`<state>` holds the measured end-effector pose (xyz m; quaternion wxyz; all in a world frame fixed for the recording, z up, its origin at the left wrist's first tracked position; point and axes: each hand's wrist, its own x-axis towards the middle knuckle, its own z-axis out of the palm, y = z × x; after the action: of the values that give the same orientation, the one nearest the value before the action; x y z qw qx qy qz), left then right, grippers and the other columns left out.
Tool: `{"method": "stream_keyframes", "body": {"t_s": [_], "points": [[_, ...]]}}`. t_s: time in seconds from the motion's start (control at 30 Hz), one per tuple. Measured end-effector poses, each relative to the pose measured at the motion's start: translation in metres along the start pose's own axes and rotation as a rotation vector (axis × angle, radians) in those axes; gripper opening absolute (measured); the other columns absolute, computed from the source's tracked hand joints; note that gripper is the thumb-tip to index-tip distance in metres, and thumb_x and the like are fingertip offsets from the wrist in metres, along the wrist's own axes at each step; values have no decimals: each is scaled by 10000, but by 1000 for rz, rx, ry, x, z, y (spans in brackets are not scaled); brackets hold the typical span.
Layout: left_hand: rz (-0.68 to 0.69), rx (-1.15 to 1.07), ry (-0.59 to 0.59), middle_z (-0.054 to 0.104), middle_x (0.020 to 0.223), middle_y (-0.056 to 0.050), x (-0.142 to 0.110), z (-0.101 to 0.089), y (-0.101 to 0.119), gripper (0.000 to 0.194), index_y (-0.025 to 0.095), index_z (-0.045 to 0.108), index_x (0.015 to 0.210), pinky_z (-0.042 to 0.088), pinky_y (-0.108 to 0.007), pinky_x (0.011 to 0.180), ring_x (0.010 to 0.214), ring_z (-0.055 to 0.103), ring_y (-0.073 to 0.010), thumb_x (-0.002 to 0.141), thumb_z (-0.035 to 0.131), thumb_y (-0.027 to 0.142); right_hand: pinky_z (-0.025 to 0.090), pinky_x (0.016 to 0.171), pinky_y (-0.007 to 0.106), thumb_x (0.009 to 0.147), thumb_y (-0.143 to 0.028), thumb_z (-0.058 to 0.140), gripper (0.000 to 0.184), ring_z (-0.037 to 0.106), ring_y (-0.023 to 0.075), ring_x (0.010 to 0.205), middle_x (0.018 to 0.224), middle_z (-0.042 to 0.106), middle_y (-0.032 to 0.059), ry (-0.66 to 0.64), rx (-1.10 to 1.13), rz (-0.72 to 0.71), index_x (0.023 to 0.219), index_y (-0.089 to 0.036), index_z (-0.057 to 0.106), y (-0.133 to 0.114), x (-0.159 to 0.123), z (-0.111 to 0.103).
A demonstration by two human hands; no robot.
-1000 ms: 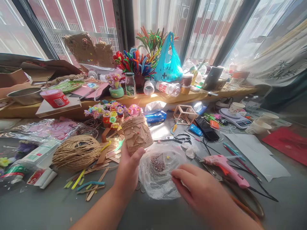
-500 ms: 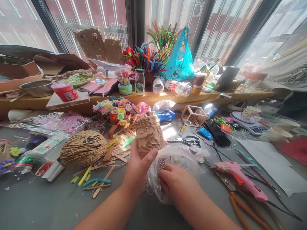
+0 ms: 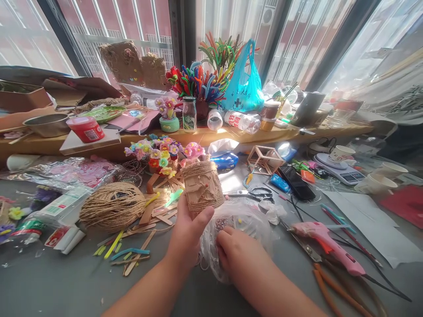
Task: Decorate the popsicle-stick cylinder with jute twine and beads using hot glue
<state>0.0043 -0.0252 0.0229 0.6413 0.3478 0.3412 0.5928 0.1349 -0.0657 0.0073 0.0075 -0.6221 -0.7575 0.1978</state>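
Observation:
My left hand [image 3: 187, 240] is closed round a small brown cardboard piece [image 3: 202, 187], held upright above the table. Twine is wound along its top and bottom edges, and a few small reddish beads sit on its rough face. Just to the right, my right hand [image 3: 243, 255] reaches into the mouth of a clear plastic bag [image 3: 262, 224]. Its fingers are curled together and their tips are hidden in the bag. Small dark reddish beads [image 3: 221, 223] show inside, by the knuckles.
To the left lie a twine ball [image 3: 112, 206] and wooden craft sticks [image 3: 140, 253]. Scissors [image 3: 253, 193] rest behind the bag. At right are a pink glue gun [image 3: 330, 246], pliers [image 3: 325, 286], a phone [image 3: 296, 182] and a kitchen scale [image 3: 340, 167]. Fuzzy-wire flowers [image 3: 161, 152] stand behind.
The whole view has shifted slightly. My left hand still holds the cardboard piece, and my right hand stays in the bag with its fingers a little more curled.

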Motion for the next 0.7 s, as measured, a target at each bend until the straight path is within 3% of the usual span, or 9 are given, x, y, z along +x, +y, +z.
{"method": "stream_keyframes", "body": {"t_s": [0.23, 0.43, 0.7], "points": [[0, 5, -6, 772, 1265, -30, -1, -2, 0, 544, 276, 619, 1299, 530, -341, 1005, 1160, 717, -223, 817, 866, 328, 457, 759, 321, 1039, -105, 537, 199, 716, 232, 924, 989, 742, 67, 92, 71, -15, 953, -170, 705, 9, -9, -2], [-1, -5, 1, 778, 1225, -25, -1, -2, 0, 515, 283, 652, 1243, 545, -319, 946, 1092, 731, -210, 792, 897, 336, 417, 695, 311, 1040, -124, 559, 209, 725, 241, 931, 1027, 752, 78, 80, 41, 8, 978, -185, 749, 4, 1, -5], [-5, -7, 9, 778, 1234, -35, -1, 1, 0, 527, 276, 667, 1249, 551, -347, 997, 1094, 732, -221, 778, 898, 331, 386, 677, 301, 1010, -105, 591, 220, 713, 216, 875, 990, 761, 70, 96, 57, -16, 946, -190, 783, 3, 7, -5]]}}
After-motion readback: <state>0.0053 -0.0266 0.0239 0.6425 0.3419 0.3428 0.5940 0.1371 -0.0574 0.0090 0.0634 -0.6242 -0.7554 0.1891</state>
